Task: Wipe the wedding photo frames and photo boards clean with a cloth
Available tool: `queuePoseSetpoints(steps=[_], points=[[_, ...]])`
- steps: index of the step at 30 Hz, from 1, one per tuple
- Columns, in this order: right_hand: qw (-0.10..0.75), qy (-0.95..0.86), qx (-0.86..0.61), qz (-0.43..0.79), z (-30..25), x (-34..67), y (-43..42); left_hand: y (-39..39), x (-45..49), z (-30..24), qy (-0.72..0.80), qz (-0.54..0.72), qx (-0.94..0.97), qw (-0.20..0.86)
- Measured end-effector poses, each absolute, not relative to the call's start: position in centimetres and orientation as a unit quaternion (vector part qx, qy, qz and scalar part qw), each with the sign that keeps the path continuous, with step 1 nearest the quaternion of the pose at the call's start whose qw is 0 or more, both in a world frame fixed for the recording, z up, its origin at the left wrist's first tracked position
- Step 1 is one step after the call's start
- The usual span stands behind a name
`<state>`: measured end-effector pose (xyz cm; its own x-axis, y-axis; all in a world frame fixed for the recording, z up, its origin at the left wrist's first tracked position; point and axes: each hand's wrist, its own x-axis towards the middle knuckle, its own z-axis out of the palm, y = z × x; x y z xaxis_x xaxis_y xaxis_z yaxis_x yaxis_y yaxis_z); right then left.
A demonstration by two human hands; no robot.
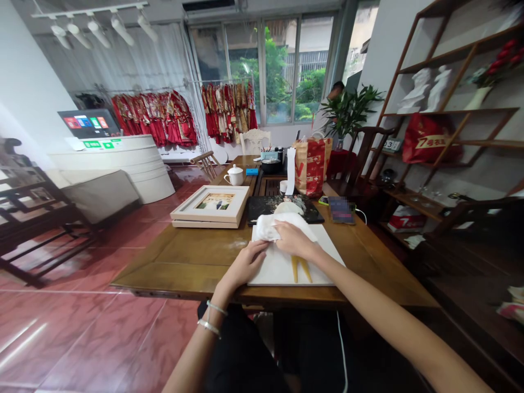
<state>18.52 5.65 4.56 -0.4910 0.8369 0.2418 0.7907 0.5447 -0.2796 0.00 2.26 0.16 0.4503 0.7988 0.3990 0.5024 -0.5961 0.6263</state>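
Observation:
A flat white board lies at the table's near edge. On its far left part sits a soft white wad, which looks like bunched cloth; its exact material is unclear. My right hand reaches across the board, its fingers closed on the right side of the wad. My left hand rests at the board's left edge, fingers stretched out toward the wad's near side. Two tapering yellow prongs, like a tool's handles or a pair of legs, show on the board below my right wrist; their upper ends are hidden.
Stacked picture frames lie left of the board. Behind it are a dark patterned panel, a lidded white cup and a red-and-beige paper bag. A phone with a cable lies right. A person is near the window.

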Motion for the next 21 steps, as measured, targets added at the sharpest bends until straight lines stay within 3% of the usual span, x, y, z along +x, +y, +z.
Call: queuePoseSetpoints(steps=[8, 16, 21], points=[[0.157, -0.825, -0.542, 0.018, 4.0, 22.4, 2.6, 2.7, -0.1, 0.1, 0.413, 0.36, 0.784, 0.291], [0.163, -0.906, -0.378, 0.102, 4.5, 17.9, -5.5, 2.3, -0.2, 0.6, 0.437, 0.423, 0.729, 0.316], [0.149, -0.92, -0.32, 0.172, 5.9, 20.3, -8.9, 2.2, 0.0, 0.3, 0.426, 0.386, 0.761, 0.301]])
